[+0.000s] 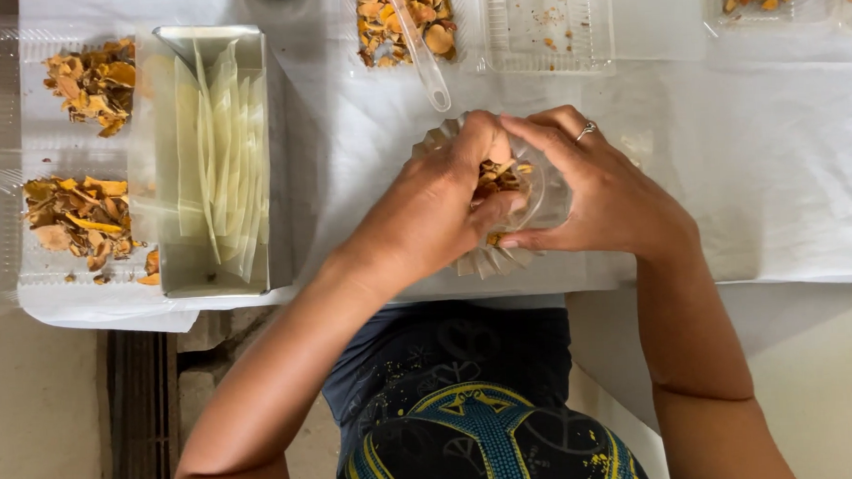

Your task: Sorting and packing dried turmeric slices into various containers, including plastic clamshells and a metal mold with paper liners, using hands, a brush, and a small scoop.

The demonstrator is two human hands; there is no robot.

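Both hands on the clear pleated plastic cup (501, 218) at the desk (744, 162) edge, w/ orange dried pieces inside. My left hand (434, 211) has its grip closed on the cup's near side — thumb pressing in. My right hand (604, 195) wraps the far side, fingers curled around it. Metal tin (211, 162) of clear sleeves sits well left.
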